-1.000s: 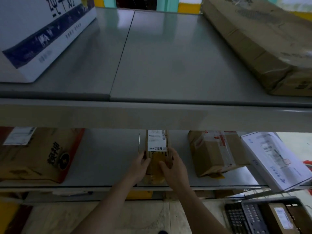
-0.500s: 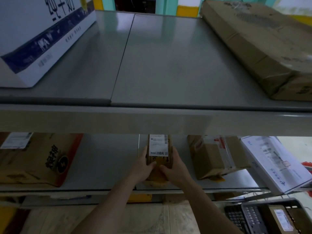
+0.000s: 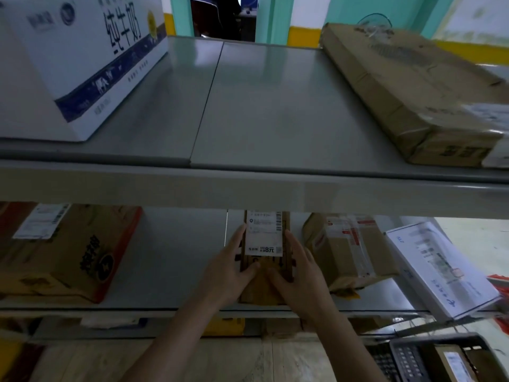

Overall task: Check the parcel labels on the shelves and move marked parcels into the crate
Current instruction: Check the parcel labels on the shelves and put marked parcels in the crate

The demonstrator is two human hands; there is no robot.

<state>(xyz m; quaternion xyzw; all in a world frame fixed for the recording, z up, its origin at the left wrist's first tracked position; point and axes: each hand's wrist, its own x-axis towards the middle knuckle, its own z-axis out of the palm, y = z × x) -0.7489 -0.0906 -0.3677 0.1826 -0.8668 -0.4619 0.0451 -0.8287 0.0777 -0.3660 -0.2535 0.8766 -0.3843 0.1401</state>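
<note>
My left hand (image 3: 230, 268) and right hand (image 3: 298, 274) grip a narrow brown parcel (image 3: 264, 271) by its sides, white label (image 3: 264, 235) up, on the lower shelf (image 3: 170, 257) between a red-brown carton (image 3: 68, 252) and a taped box (image 3: 347, 249), black crate (image 3: 440, 357) lower right.

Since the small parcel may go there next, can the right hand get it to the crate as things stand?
Probably yes. The right hand already holds the small parcel together with the left hand, and the crate sits low to the right, top open, with one parcel inside. Nothing visible blocks that path.
</note>
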